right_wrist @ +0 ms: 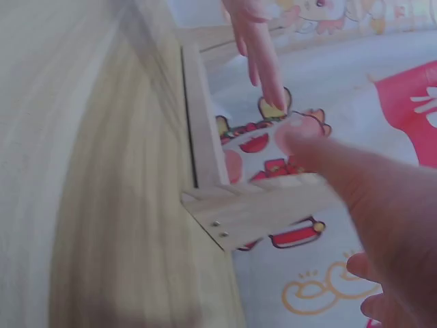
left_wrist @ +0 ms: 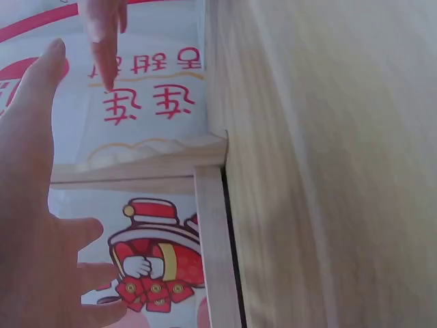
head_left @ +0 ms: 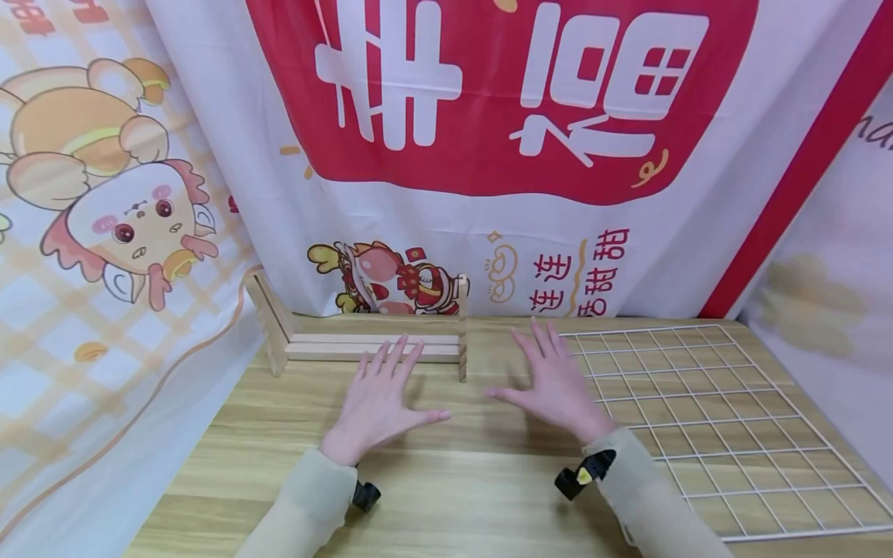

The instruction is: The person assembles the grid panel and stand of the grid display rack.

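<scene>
In the head view, my left hand is held with fingers spread and the thumb pointing right, holding nothing. Its fingertips overlap the front bar of a pale wooden rack, but I see no grip on it. The rack has crossbars between two end uprights, and the right upright has a notched edge. My right hand is also spread and holds nothing, to the right of that upright, its thumb toward the left hand. In the right wrist view, two small dark holes or screw heads mark the rack's end piece.
A white wire grid panel lies flat on the wood-grain table, to the right and partly behind the right forearm. Printed cloth hangs along the table's back, with more cloth at both sides. Each wrist wears a small black camera.
</scene>
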A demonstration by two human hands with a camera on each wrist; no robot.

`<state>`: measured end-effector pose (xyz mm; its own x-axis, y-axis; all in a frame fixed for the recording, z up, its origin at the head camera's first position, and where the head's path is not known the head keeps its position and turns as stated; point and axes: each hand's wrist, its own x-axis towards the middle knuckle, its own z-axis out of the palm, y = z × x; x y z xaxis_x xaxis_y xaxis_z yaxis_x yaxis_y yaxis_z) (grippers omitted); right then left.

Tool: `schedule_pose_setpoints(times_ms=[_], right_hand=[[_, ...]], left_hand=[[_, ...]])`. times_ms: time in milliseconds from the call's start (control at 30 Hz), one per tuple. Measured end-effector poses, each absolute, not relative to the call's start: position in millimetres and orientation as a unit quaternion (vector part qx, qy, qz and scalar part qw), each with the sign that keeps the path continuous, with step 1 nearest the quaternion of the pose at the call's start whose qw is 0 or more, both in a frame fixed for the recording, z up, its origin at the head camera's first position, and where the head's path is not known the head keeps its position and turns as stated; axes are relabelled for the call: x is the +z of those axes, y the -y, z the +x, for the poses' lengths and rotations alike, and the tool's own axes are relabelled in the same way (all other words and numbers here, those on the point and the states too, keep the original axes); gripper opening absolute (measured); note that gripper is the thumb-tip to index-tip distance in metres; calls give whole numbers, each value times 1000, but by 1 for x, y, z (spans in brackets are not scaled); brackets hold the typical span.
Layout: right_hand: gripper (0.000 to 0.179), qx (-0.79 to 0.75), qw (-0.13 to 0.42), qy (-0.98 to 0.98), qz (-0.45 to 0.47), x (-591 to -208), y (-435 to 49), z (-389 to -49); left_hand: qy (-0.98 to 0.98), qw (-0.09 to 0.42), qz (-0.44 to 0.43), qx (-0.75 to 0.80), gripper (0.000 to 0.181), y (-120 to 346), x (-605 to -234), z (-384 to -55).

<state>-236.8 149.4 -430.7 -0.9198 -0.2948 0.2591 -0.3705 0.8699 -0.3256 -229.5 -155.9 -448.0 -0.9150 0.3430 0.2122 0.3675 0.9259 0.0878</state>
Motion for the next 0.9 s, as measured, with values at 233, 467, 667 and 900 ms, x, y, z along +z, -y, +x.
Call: schedule_pose_setpoints(times_ms=[233, 467, 667, 900], right_hand=[[107, 219, 128, 951, 175, -419, -172, -239], [102, 241, 135, 947, 166, -417, -207, -237], [99, 251, 124, 951, 132, -413, -239, -230], [93, 266, 136, 948, 105, -407, -268, -222]], left_hand=[[966, 120, -180, -140, 117, 144, -438, -228], [918, 54, -132, -370, 104, 125, -427, -218], [866, 26, -105, -488, 95, 107, -430, -214], [831, 11, -152, -535, 97, 82, -438, -217]])
